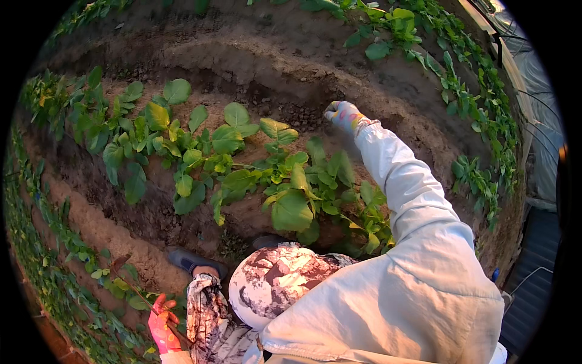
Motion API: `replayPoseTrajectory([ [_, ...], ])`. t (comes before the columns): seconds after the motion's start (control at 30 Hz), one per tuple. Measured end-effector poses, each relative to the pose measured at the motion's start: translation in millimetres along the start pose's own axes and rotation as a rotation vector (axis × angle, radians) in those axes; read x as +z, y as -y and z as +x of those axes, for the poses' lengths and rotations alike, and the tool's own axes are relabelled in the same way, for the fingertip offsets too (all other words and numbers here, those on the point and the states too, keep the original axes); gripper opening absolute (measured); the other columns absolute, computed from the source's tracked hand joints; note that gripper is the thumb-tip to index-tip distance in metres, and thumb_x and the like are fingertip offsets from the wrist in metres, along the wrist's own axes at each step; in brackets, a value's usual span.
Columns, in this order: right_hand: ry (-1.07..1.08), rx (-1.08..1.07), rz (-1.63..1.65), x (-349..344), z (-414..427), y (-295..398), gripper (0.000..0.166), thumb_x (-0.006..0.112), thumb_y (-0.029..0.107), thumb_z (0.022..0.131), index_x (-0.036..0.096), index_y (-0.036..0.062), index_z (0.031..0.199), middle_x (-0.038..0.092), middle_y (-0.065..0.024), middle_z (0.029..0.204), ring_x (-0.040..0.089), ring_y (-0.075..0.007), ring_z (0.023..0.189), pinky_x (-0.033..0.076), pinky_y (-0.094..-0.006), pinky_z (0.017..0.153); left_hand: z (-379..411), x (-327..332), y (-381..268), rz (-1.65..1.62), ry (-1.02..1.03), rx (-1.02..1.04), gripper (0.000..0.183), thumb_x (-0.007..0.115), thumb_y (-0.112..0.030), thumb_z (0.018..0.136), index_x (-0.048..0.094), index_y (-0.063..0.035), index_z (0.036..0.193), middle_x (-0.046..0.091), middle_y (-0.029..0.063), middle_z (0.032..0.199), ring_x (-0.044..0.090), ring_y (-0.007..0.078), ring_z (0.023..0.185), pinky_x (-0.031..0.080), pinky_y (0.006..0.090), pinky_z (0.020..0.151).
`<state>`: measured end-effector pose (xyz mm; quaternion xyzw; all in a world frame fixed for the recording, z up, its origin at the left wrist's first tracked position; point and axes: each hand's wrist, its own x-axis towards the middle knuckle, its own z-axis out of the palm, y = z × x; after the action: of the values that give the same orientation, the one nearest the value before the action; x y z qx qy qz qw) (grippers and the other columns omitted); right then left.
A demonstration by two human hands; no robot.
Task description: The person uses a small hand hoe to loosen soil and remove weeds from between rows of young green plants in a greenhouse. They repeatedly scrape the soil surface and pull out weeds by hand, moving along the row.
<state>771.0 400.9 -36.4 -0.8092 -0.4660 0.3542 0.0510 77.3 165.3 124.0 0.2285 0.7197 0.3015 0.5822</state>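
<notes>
My right hand (344, 113), in a pale glove with coloured spots, reaches out over the furrow beyond the leafy plants. Its fingers are curled in above crumbly soil (304, 114), and nothing shows in them. Low at the left, my left hand (164, 321) wears a pink-red spotted glove. It grips the thin handle of a hand tool (136, 290), whose small brown head points away from me among leaves; the head's exact shape is unclear. A row of broad-leaved green plants (236, 175), some leaves yellowing, grows between my legs and the far furrow.
My shoe (193, 261) stands in the near furrow beside patterned trousers (277, 280). More plant rows grow on the left (68, 282) and along the right (482, 104). Clear plastic sheeting (543, 123) lines the right edge, above a dark ribbed surface (536, 259).
</notes>
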Motion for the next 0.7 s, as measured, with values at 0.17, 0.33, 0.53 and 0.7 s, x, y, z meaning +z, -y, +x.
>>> replayPoseTrajectory([
  [0.17, 0.149, -0.188, 0.514, -12, -86, 103, 0.025, 0.067, 0.025, 0.089, 0.069, 0.0074, 0.107, 0.069, -0.0053, 0.089, 0.063, -0.0132, 0.081, 0.051, -0.0293, 0.076, 2, -10, -2, -0.053, 0.105, -0.012, 0.053, 0.054, -0.011, 0.083, 0.049, 0.0043, 0.134, 0.065, 0.0184, 0.102, 0.053, 0.0135, 0.056, 0.043, 0.0232, 0.053],
  [0.33, 0.403, -0.69, 0.712, -4, -194, 213, 0.022, 0.07, 0.019, 0.084, 0.069, 0.0049, 0.1, 0.069, -0.0053, 0.086, 0.065, -0.0137, 0.082, 0.051, -0.0319, 0.075, -19, 31, -39, 0.013, -0.061, 0.202, 0.057, 0.06, -0.022, 0.082, 0.051, 0.0048, 0.132, 0.064, 0.0178, 0.103, 0.053, 0.0126, 0.06, 0.043, 0.0234, 0.058],
  [0.53, 0.778, -1.204, -0.44, 44, -285, 307, 0.032, 0.062, 0.026, 0.087, 0.06, 0.0137, 0.116, 0.067, -0.0093, 0.092, 0.066, -0.0261, 0.087, 0.053, -0.0373, 0.075, -60, 58, -76, -0.162, -0.037, 0.326, 0.058, 0.059, -0.022, 0.083, 0.049, 0.0064, 0.133, 0.062, 0.0173, 0.109, 0.054, 0.011, 0.067, 0.044, 0.0239, 0.061],
  [0.7, 1.059, -1.258, -0.862, 120, -314, 319, 0.032, 0.058, 0.022, 0.086, 0.059, 0.017, 0.118, 0.066, -0.0101, 0.103, 0.065, -0.0308, 0.095, 0.051, -0.0412, 0.081, -62, 75, -88, -0.419, 0.019, 0.422, 0.054, 0.055, -0.018, 0.085, 0.049, 0.0071, 0.133, 0.061, 0.0195, 0.11, 0.054, 0.0115, 0.068, 0.044, 0.0238, 0.062],
])
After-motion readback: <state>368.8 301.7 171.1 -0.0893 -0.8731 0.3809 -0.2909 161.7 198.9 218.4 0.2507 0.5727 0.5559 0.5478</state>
